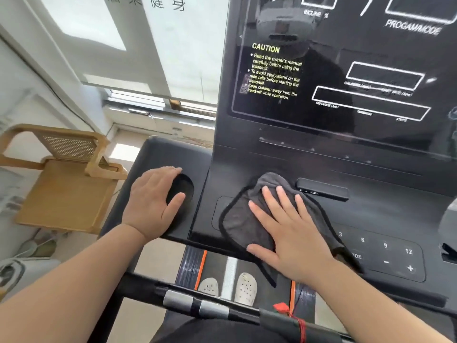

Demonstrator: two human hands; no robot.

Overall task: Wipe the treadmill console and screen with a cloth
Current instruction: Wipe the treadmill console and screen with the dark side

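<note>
The black treadmill console [385, 209] fills the right half of the view, with its dark glossy screen [346, 70] rising behind it. A dark grey cloth [237, 224] with a black hem lies flat on the console's left control panel. My right hand [286, 231] presses down on the cloth with fingers spread flat. My left hand [153, 204] rests palm down on the console's left wing, partly over a round cup recess [183, 194], holding nothing.
A keypad with numbers and plus/minus keys [395, 256] lies right of the cloth. A black handlebar [197, 303] with silver grips crosses below. The treadmill belt [230, 268] and two white shoes show underneath. A wooden chair [66, 184] stands to the left by the window.
</note>
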